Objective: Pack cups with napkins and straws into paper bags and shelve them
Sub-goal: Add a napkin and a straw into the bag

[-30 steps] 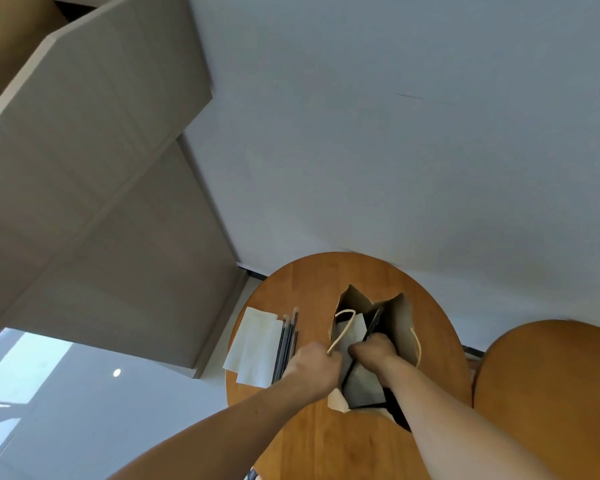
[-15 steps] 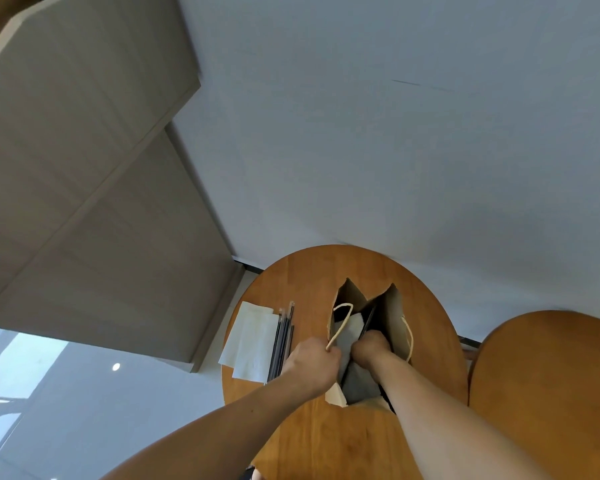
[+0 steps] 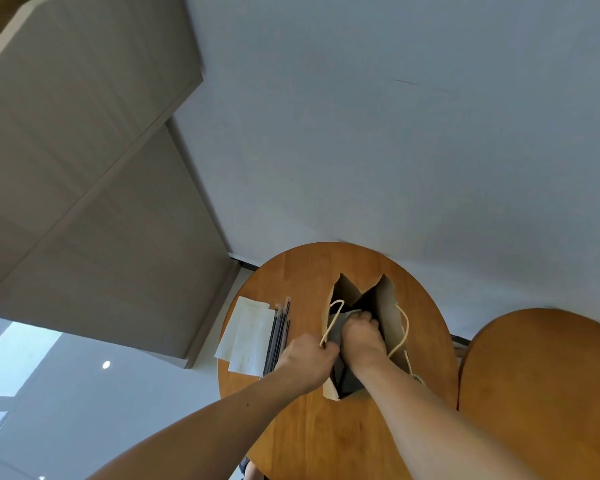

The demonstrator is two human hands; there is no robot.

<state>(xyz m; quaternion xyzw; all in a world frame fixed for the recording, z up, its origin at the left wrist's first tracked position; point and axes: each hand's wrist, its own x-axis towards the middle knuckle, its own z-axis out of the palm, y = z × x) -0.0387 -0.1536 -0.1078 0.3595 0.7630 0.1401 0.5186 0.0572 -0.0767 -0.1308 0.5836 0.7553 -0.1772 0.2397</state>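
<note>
Left hand (image 3: 309, 358) pinches the brown paper bag (image 3: 388, 320) at nine o'clock, propping it open; right hand (image 3: 361, 332) curls inside, grip unclear.

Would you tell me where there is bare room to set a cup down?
Bare wood lies on the table beyond the bag, toward the wall, and on its near side between the forearms. The second table on the right looks bare. Left of the bag, napkins and straws crowd it.
</note>
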